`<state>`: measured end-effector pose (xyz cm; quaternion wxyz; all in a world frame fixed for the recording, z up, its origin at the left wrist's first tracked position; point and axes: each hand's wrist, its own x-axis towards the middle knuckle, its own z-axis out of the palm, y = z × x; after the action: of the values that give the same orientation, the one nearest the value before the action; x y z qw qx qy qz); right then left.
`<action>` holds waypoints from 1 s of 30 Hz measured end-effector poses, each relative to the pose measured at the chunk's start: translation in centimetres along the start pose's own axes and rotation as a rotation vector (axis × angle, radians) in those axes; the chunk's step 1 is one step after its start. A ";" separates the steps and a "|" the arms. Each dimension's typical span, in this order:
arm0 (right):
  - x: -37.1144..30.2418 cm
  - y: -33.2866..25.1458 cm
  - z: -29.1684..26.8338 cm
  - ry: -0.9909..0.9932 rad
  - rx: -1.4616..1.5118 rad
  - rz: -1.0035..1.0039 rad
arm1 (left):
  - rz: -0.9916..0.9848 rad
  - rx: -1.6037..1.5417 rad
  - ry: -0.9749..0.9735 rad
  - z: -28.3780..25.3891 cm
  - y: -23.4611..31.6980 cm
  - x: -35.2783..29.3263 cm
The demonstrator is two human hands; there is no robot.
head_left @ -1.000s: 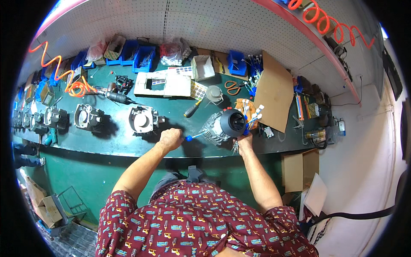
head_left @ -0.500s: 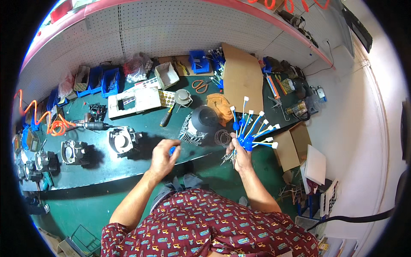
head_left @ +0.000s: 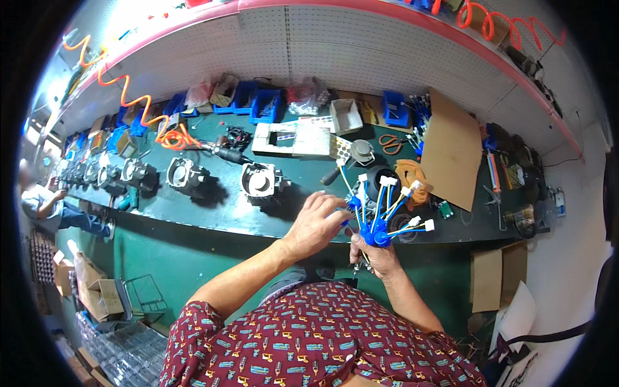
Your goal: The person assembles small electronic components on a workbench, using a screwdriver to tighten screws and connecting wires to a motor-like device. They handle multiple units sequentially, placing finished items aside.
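Note:
My right hand (head_left: pixel 377 258) grips a bundle of wire leads (head_left: pixel 375 233) with round blue bodies, white and blue wires and white plug connectors fanning upward. Thin metal ends stick out below that fist. Close on its left, my left hand (head_left: pixel 316 226) has its fingers curled together, with a bit of blue showing at the fingertips. Its fingertips are beside the bundle's left edge; the fingers partly hide what they pinch. Behind the leads, a dark round-topped motor unit (head_left: pixel 371 187) on the bench is largely covered. To the left lies an open motor housing (head_left: pixel 261 182) with a pale round centre.
More housings (head_left: pixel 187 175) line the green bench leftward. A power driver (head_left: pixel 222 152) on an orange coiled hose, a white foam block (head_left: pixel 303 138), scissors (head_left: pixel 391 144), an orange cloth (head_left: pixel 412 177), cardboard (head_left: pixel 453 151) and blue bins (head_left: pixel 265 106) lie behind. Another person (head_left: pixel 48 203) is far left.
My left hand has moved right, from apart to close beside the bundle. The view has swung left, bringing more of the bench and another person into sight. My right hand still grips the leads.

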<state>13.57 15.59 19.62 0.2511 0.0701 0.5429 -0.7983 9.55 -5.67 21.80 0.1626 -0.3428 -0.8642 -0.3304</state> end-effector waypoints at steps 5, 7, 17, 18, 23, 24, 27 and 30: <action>1.3 0.1 0.9 -0.109 0.020 0.043 | -0.218 0.156 0.022 -3.5 -0.7 -3.1; 1.9 0.3 1.6 -0.136 -0.018 0.068 | -0.309 0.227 -0.106 -4.6 -0.5 -4.3; 9.3 3.0 8.8 0.089 -0.003 -0.003 | -0.221 -0.013 -0.117 -8.8 -8.4 -10.6; 10.6 3.5 9.2 0.163 -0.021 -0.106 | -0.323 -0.062 -0.055 -9.5 -9.8 -11.8; 16.2 8.8 12.5 0.537 -0.186 -0.191 | -0.796 -0.217 0.085 -12.4 -18.2 -16.6; 17.3 10.0 13.4 0.588 -0.246 -0.240 | -0.825 -0.215 0.066 -12.8 -19.8 -17.4; 19.7 12.5 15.5 0.673 -0.397 -0.376 | -0.850 -0.204 0.043 -13.3 -23.4 -19.0; 21.3 13.9 16.6 0.720 -0.575 -0.445 | -0.850 -0.199 -0.001 -13.1 -26.1 -20.0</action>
<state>4.48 -10.24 6.58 -0.1185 0.1514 0.7944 -0.5762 6.16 -38.56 9.18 -0.0220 0.0292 -0.8925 -0.4496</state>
